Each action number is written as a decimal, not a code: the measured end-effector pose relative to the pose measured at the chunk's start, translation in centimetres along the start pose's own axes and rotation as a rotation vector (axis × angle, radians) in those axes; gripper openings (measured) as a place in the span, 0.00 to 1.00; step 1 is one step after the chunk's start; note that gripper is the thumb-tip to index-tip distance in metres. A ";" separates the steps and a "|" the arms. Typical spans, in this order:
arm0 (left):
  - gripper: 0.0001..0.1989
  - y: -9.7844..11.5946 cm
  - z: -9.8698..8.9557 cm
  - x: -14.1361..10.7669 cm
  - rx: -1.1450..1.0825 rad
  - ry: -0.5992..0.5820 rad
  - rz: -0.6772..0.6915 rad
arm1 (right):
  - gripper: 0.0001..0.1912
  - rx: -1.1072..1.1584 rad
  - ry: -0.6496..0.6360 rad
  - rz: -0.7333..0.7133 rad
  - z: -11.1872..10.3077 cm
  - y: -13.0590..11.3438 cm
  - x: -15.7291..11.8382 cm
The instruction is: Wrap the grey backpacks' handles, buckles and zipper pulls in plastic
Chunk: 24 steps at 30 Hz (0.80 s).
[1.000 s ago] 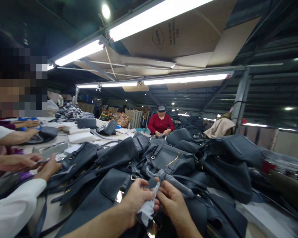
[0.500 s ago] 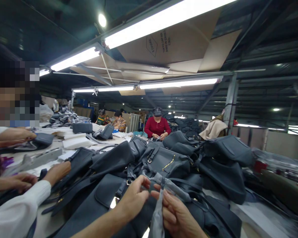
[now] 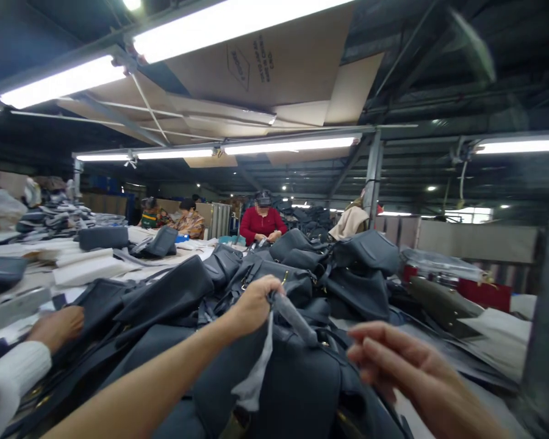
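Note:
My left hand [image 3: 257, 303] is closed on a strap wrapped in grey tissue [image 3: 295, 318], at the top of a dark blue bag [image 3: 297, 378]. A loose strip of the tissue [image 3: 260, 369] hangs down below my fingers. To the right of the bag, my right hand [image 3: 400, 366] is raised with fingers apart and slightly blurred; nothing shows in it. The bag stands in front of a heap of similar dark bags.
Dark bags [image 3: 169, 292] are heaped ahead. At the left, a co-worker's hand [image 3: 59, 326] in a white sleeve rests by a bag. Across the table sits a person in red [image 3: 261, 224]. A metal post [image 3: 546, 292] stands at the right.
My left hand has risen with the tissue-wrapped strap. My right hand has let go of the tissue and moved right. The view has turned right.

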<state>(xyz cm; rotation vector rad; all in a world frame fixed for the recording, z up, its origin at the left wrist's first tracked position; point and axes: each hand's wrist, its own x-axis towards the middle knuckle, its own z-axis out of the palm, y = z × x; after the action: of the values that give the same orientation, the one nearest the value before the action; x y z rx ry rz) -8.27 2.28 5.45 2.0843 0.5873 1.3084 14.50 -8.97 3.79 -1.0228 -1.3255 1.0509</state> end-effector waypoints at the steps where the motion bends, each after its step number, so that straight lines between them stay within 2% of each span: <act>1: 0.08 0.9 0.5 1.7 -0.040 -0.010 0.020 | 0.24 -0.067 0.095 -0.091 -0.7 -1.6 1.2; 3: 0.07 3.1 1.4 5.5 -0.118 -0.049 0.077 | 0.25 -0.186 0.181 -0.205 -1.6 -4.6 3.7; 5: 0.06 5.5 2.1 9.0 -0.180 -0.084 0.133 | 0.25 -0.244 0.160 -0.273 -2.0 -7.1 5.9; 7: 0.05 7.9 2.1 11.8 -0.294 -0.149 0.190 | 0.30 -0.247 0.061 -0.340 -2.1 -9.3 7.5; 9: 0.04 9.8 1.5 13.5 -0.440 -0.240 0.237 | 0.36 -0.243 -0.052 -0.399 -2.2 -11.4 8.8; 11: 0.06 10.9 0.6 14.1 -0.522 -0.313 0.233 | 0.35 -0.273 -0.165 -0.431 -2.3 -13.1 10.0; 14: 0.10 10.8 -0.7 13.6 -0.478 -0.360 0.138 | 0.30 -0.255 -0.359 -0.396 -1.7 -14.0 11.5; 16: 0.13 9.7 -1.2 12.5 -0.418 -0.373 0.060 | 0.31 -0.187 -0.429 -0.309 -0.8 -13.0 12.3; 18: 0.14 8.3 -1.3 11.3 -0.350 -0.374 0.011 | 0.35 -0.136 -0.426 -0.230 0.4 -11.1 12.7; 20: 0.14 7.0 -1.2 10.4 -0.280 -0.386 0.036 | 0.37 -0.139 -0.420 -0.165 1.4 -9.5 12.6; 22: 0.11 6.2 -1.4 10.2 -0.235 -0.396 0.102 | 0.33 -0.175 -0.424 -0.141 2.1 -8.9 12.1; 24: 0.05 6.3 -2.1 10.9 -0.218 -0.410 0.141 | 0.27 -0.233 -0.343 -0.190 2.6 -9.6 11.6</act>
<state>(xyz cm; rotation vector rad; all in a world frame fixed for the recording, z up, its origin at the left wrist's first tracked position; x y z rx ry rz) -5.34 5.28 17.45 2.1518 0.1159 0.9263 11.72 0.06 15.86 -0.8874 -1.8214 0.9703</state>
